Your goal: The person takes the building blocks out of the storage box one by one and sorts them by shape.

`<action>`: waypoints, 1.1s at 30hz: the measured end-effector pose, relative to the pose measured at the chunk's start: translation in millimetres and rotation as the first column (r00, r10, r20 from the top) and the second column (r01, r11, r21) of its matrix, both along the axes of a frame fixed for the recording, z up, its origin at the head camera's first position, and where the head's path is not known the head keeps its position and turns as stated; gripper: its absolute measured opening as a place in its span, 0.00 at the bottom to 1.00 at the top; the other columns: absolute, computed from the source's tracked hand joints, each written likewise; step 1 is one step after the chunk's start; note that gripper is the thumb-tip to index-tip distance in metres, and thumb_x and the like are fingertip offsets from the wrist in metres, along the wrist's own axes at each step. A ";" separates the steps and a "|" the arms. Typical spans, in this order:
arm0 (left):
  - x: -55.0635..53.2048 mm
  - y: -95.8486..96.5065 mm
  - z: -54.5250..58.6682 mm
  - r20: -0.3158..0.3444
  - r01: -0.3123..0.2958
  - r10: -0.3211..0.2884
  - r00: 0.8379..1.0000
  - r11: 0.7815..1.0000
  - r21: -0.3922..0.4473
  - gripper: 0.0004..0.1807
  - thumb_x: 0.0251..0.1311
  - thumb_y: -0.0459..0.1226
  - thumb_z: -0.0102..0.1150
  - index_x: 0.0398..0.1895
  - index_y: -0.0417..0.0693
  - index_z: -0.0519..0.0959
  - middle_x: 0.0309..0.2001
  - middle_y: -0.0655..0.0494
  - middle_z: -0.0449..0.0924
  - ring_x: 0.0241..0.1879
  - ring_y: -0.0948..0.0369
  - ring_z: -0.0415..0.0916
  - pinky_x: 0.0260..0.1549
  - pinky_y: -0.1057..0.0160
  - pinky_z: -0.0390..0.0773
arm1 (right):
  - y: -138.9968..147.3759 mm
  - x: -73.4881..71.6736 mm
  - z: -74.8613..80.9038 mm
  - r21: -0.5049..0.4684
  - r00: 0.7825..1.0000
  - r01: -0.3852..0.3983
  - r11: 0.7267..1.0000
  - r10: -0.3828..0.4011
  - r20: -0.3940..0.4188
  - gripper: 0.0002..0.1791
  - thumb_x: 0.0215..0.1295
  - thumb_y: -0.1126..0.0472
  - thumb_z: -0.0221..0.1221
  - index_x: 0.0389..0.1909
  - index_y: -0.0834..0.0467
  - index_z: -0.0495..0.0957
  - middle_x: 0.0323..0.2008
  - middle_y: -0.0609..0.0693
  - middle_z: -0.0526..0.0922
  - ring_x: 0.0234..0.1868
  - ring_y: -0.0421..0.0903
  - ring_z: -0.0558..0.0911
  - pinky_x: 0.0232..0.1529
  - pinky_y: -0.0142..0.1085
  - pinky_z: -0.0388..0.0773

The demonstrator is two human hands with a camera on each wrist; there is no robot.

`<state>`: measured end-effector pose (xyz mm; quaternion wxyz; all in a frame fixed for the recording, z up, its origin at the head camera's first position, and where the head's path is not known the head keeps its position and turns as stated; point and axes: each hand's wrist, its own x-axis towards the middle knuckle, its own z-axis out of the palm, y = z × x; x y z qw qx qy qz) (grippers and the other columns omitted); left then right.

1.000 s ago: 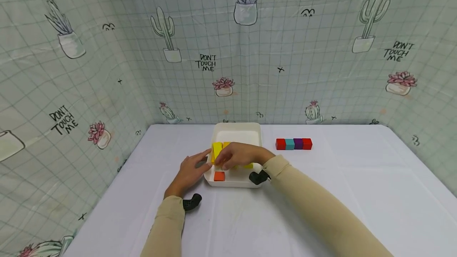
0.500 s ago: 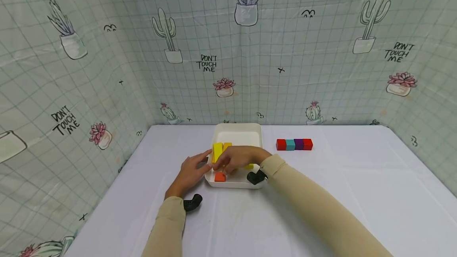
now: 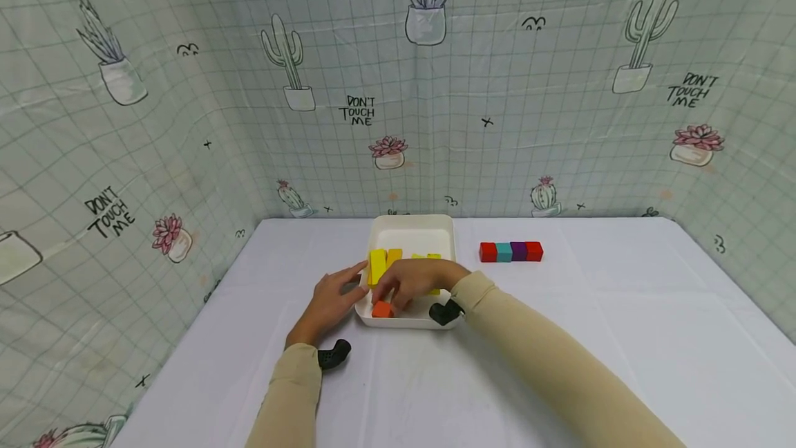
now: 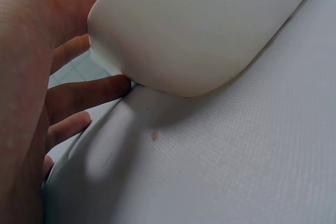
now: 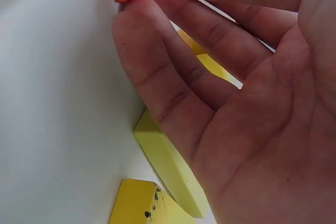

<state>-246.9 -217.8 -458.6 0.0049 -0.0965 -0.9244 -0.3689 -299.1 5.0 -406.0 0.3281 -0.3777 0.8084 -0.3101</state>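
A white tray (image 3: 410, 322) stands on the table and holds several blocks. Straight fingers of my left hand (image 3: 332, 301) touch its left side; in the left wrist view the fingers (image 4: 89, 94) are spread against the outer wall. My right hand (image 3: 418, 281) reaches into the tray and pinches an orange block (image 3: 382, 310) between thumb and fingers, near the front left corner. Beside that hand lie a yellow block (image 3: 377, 267) and an amber block (image 3: 394, 256). The right wrist view shows a pale yellow block (image 5: 173, 166) below the fingers. My right hand covers part of the blocks.
Right of the tray, a row of small cubes sits on the table: a red cube (image 3: 488, 252), a teal cube (image 3: 504, 252), a purple cube (image 3: 519, 252) and another red cube (image 3: 534, 251). A patterned curtain (image 3: 423, 88) closes off the back and sides.
My right hand has moved toward the tray's front and come onto the orange block, which now looks slightly tilted. The left hand has stayed at the tray's side.
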 end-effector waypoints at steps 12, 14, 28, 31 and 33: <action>1.2 -2.1 -0.7 -0.002 -0.014 0.014 1.000 1.000 -0.006 0.31 0.69 0.46 0.56 0.75 0.59 0.67 0.66 0.48 0.74 0.72 0.46 0.60 0.73 0.38 0.36 | 10.7 4.6 7.9 -0.037 0.991 0.069 0.997 -0.073 -0.108 0.14 0.62 0.64 0.65 0.49 0.52 0.84 0.41 0.42 0.84 0.41 0.44 0.81 0.42 0.35 0.81; 1.3 -1.3 0.7 0.006 -0.017 0.017 1.000 1.000 -0.007 0.31 0.69 0.47 0.56 0.75 0.60 0.66 0.66 0.48 0.74 0.72 0.47 0.59 0.73 0.39 0.36 | 15.4 4.4 9.2 -0.069 0.989 0.102 0.992 -0.109 -0.102 0.13 0.62 0.63 0.66 0.48 0.52 0.84 0.41 0.43 0.84 0.42 0.45 0.81 0.42 0.36 0.82; 0.0 5.0 1.9 0.037 -0.031 0.031 0.999 1.000 0.001 0.32 0.69 0.48 0.55 0.76 0.62 0.65 0.67 0.48 0.73 0.72 0.47 0.59 0.74 0.41 0.34 | 52.8 16.9 2.1 -0.318 0.909 0.401 0.859 -0.415 0.025 0.18 0.61 0.57 0.65 0.51 0.55 0.80 0.46 0.50 0.82 0.39 0.51 0.83 0.43 0.40 0.84; -0.1 6.9 0.4 0.033 -0.033 0.033 0.999 0.999 -0.005 0.31 0.69 0.47 0.56 0.75 0.61 0.66 0.67 0.48 0.73 0.72 0.47 0.60 0.74 0.41 0.35 | 60.8 20.3 -0.8 -0.353 0.890 0.439 0.826 -0.454 0.045 0.18 0.62 0.56 0.65 0.52 0.55 0.79 0.47 0.51 0.82 0.39 0.53 0.83 0.44 0.41 0.83; -0.5 8.0 -0.6 0.035 -0.032 0.032 0.999 0.999 -0.002 0.32 0.69 0.47 0.56 0.75 0.61 0.66 0.68 0.48 0.72 0.72 0.48 0.61 0.74 0.41 0.35 | 65.7 21.3 -2.4 -0.370 0.879 0.459 0.808 -0.474 0.054 0.19 0.61 0.55 0.65 0.52 0.54 0.79 0.48 0.51 0.82 0.40 0.53 0.83 0.44 0.41 0.83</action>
